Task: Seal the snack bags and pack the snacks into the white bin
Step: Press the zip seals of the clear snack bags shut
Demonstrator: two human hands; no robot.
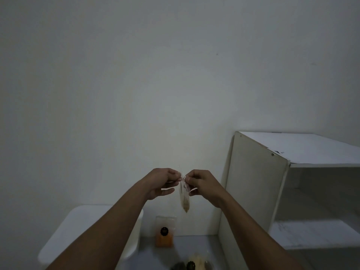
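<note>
I hold a small clear snack bag (pixel 184 199) with brownish contents up in front of the wall, seen edge-on. My left hand (pixel 162 183) pinches its top edge from the left and my right hand (pixel 200 183) pinches it from the right, fingertips almost meeting. The bag hangs down between them. The white bin (pixel 78 227) stands at the lower left, partly hidden behind my left forearm. Another clear bag with orange contents (pixel 165 233) leans against the wall on the grey surface. More bagged snacks (pixel 194 263) lie at the bottom edge.
A white open shelf unit (pixel 292 182) stands at the right, its side panel close to my right forearm. A plain white wall fills the upper view. The grey tabletop (pixel 194 244) shows between bin and shelf.
</note>
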